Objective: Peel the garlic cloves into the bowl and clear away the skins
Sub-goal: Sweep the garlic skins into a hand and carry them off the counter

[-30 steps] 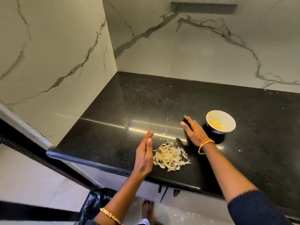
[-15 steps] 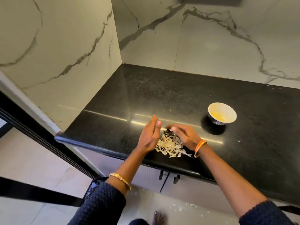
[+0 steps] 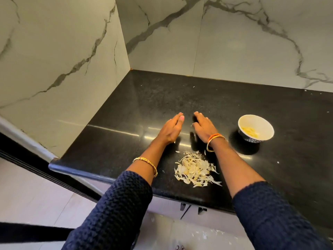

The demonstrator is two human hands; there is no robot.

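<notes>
A heap of pale garlic skins [image 3: 195, 171] lies on the black counter [image 3: 126, 109] close to its front edge. My left hand [image 3: 171, 129] and my right hand [image 3: 203, 126] rest beyond the heap, fingers straight and flat on the counter, a small gap between them, holding nothing. A white bowl [image 3: 255, 129] with a dark patterned outside stands to the right of my right hand and has peeled yellow garlic cloves inside it.
Marble walls [image 3: 216, 42] close the counter at the left and the back, forming a corner. A few tiny skin flecks [image 3: 278, 162] dot the counter at the right. Below the counter's front edge is a light floor with scattered bits.
Both hands have left the heap of skins and moved farther onto the counter. The heap now lies nearer the front edge, between my forearms.
</notes>
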